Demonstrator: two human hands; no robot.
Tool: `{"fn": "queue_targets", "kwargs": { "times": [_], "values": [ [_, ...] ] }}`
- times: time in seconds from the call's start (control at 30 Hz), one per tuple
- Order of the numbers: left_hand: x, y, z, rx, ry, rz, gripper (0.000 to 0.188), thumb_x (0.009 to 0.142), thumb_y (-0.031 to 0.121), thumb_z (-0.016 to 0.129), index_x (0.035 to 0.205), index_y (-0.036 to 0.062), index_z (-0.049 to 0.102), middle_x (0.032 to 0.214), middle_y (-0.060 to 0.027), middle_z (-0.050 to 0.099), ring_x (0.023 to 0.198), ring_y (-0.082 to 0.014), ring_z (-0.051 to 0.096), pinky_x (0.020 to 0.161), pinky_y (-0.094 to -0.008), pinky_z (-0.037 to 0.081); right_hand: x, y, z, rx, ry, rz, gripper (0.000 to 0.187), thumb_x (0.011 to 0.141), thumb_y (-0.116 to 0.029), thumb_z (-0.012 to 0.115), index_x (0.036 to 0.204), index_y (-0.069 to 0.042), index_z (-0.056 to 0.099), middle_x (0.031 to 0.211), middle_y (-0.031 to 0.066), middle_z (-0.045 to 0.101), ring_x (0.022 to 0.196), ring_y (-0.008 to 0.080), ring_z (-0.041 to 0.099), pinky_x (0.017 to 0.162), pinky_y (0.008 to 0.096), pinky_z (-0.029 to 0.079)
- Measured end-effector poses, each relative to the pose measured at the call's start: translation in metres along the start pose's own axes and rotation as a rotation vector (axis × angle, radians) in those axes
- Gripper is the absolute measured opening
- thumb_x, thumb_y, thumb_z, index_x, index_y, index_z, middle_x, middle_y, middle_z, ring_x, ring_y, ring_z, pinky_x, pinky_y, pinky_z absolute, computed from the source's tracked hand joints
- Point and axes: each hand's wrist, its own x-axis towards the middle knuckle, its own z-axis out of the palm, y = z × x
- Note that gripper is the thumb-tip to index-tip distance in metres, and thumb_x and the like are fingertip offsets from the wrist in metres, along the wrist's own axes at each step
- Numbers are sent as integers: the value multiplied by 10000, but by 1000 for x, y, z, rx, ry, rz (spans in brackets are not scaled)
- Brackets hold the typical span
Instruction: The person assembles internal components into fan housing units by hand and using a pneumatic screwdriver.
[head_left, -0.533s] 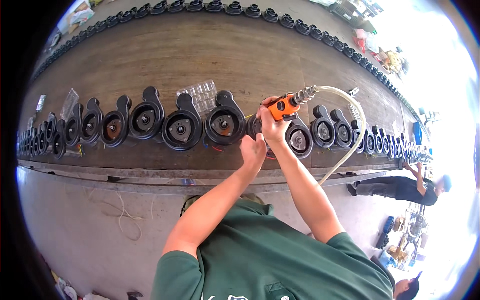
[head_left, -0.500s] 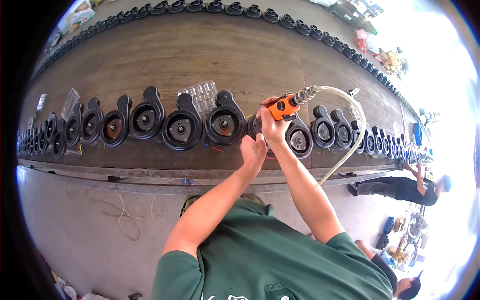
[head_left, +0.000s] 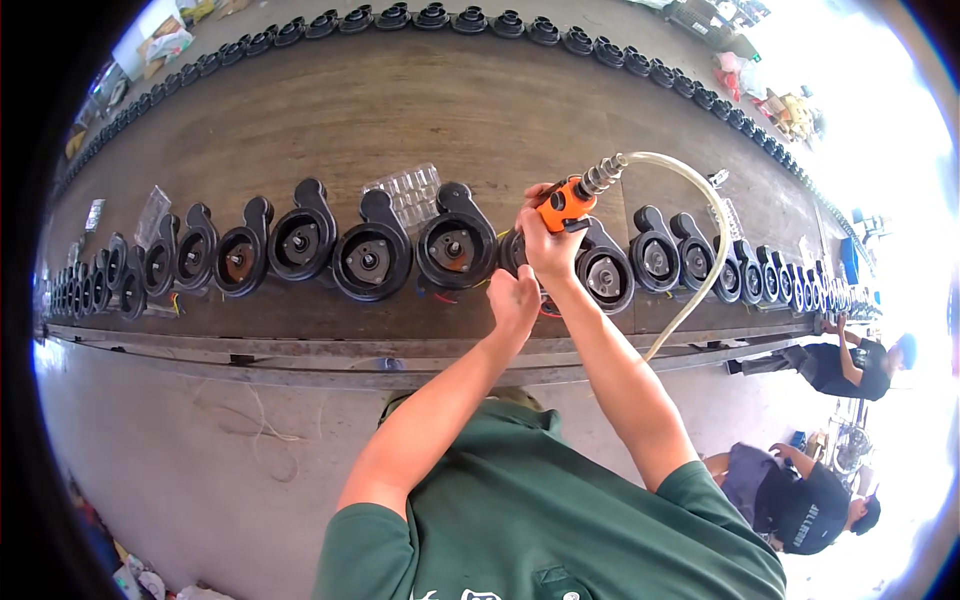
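In the head view, a worker in a green shirt (head_left: 540,500) leans over a long brown workbench (head_left: 480,100), the right hand (head_left: 552,240) wrapped firmly around an orange air tool (head_left: 566,205) held above the near row. Just below and to its left, the left hand (head_left: 514,300) is curled in; its fingers are hidden, and whether it grips anything cannot be told. Between the two hands, partly covered by them, sits a round black housing (head_left: 509,252). A clear hose (head_left: 727,225) arcs from the tool's metal fitting (head_left: 602,175) down past the right forearm. Compared with half a second ago, the hands keep nearly the same pose while the fitting points more steeply upward; the whole scene has shifted slightly, and a seated co-worker (head_left: 805,505) at lower right, barely in frame then, now shows from back to cap. The count: one tool, one hose, two co-workers including one by the bench (head_left: 840,368), and six large housings (head_left: 370,260) left of the hands before the row crowds together. A clear plastic tray (head_left: 413,195) lies behind them; the far-edge row of black parts (head_left: 470,20) is too dense to count.
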Motion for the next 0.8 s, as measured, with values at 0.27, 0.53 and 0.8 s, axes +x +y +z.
{"fn": "queue_targets", "kwargs": {
  "times": [0.27, 0.53, 0.8],
  "values": [
    [3, -6, -5, -37, -71, 20, 456, 892, 277, 585, 809, -170, 608, 826, -361, 666, 838, -400, 725, 778, -491, 535, -20, -1, -16, 54, -84, -8, 225, 860, 27, 675, 1074, -8, 617, 938, 48, 652, 795, 86, 633, 672, 232, 499],
    [17, -33, 3, -19, -16, 45, 482, 896, 303, 609, 859, -177, 602, 837, -352, 672, 839, -381, 728, 770, -504, 543, -27, -22, -9, 105, 39, 71, 160, 834, 40, 648, 991, 17, 628, 789, 22, 649, 671, 88, 613, 622, 243, 498],
    [8, -12, -5, -181, -82, -72, 349, 925, 189, 598, 952, -157, 636, 965, -240, 716, 853, -274, 711, 793, -425, 573, -37, -24, -53, 116, 91, 80, 225, 899, 18, 527, 1124, 5, 522, 763, 71, 573, 666, 153, 544, 706, 342, 525]
  ]
}}
